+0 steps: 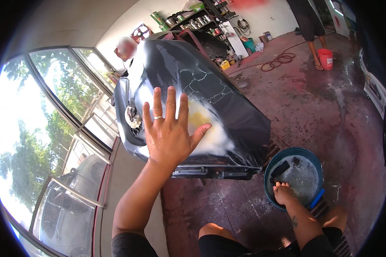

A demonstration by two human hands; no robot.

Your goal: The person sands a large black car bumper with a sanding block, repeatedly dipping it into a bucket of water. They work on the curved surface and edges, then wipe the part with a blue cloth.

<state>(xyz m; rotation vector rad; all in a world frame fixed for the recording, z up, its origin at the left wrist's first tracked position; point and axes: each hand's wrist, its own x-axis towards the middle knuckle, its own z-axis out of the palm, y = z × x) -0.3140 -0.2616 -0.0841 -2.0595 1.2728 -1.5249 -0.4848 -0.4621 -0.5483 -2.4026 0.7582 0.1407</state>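
Note:
My left hand (169, 135), a ring on one finger, is spread wide over the dark body of a car (248, 128). Whether its palm touches the surface I cannot tell. Beside the thumb lies a whitish sanded-looking patch (216, 139) with a yellow area in it. Thin pale suds streaks (208, 88) run over the dark panel beyond. My right hand (283, 192) reaches into a round dark teal tub (320, 165) of cloudy, foamy water. Its fingers are curled closed, and what they grip is hidden. Near them in the tub is a black block-shaped thing (280, 169).
A blue item (317, 199) sits against the tub's side, near a floor grate (343, 246). At the far right another person's legs (315, 47) stand by a red bucket (325, 59). A red hose (278, 61) coils on the floor. Shelves of cans (195, 21) line the back; windows (51, 128) fill the left.

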